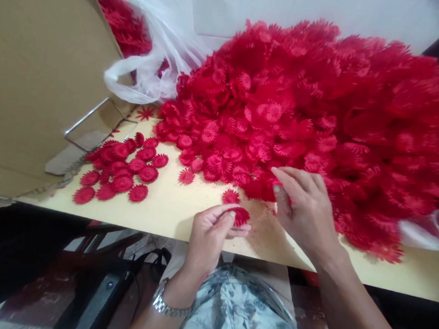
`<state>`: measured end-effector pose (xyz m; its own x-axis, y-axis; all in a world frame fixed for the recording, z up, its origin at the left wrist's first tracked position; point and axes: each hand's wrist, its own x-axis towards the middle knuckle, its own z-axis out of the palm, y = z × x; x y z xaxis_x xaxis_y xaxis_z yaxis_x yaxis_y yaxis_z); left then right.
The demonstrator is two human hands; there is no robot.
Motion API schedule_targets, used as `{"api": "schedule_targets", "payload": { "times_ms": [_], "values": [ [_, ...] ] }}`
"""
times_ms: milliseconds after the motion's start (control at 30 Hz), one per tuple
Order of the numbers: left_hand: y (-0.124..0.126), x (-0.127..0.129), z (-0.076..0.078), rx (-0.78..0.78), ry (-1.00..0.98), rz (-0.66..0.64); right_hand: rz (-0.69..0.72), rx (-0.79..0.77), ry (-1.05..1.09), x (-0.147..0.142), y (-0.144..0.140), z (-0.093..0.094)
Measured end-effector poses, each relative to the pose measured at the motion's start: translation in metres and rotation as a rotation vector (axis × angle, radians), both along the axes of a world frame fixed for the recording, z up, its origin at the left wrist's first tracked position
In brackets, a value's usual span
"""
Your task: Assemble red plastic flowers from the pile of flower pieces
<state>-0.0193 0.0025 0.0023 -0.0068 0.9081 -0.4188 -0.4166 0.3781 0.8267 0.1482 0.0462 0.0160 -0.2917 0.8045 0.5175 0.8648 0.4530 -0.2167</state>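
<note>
Left hand [209, 231] pinches red flower [242, 216] over table [172, 201] edge, right hand [307, 205] slightly parted by pile [283, 109] — can't tell if holding anything — best grip lightly, sparing petals.

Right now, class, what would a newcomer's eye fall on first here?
A big heap of red flower-shaped pieces covers the centre and right of the table. In front of it, the left hand holds a red piece near the table's edge. A smaller cluster lies left, beside the cardboard.
</note>
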Motion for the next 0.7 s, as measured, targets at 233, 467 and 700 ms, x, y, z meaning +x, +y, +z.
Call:
{"api": "schedule_targets", "payload": {
  "times_ms": [233, 467, 700],
  "values": [
    [0.0, 0.0, -0.007, 0.185, -0.014, -0.143, 0.314, -0.309, 0.307, -0.03, -0.018, -0.005],
    [0.006, 0.001, -0.01, 0.2, 0.074, -0.172, 0.274, -0.312, 0.32, -0.029, -0.015, -0.005],
    [0.003, 0.003, -0.006, 0.118, 0.123, -0.116, 0.125, -0.024, 0.07, -0.024, -0.012, -0.01]
  ]
}}
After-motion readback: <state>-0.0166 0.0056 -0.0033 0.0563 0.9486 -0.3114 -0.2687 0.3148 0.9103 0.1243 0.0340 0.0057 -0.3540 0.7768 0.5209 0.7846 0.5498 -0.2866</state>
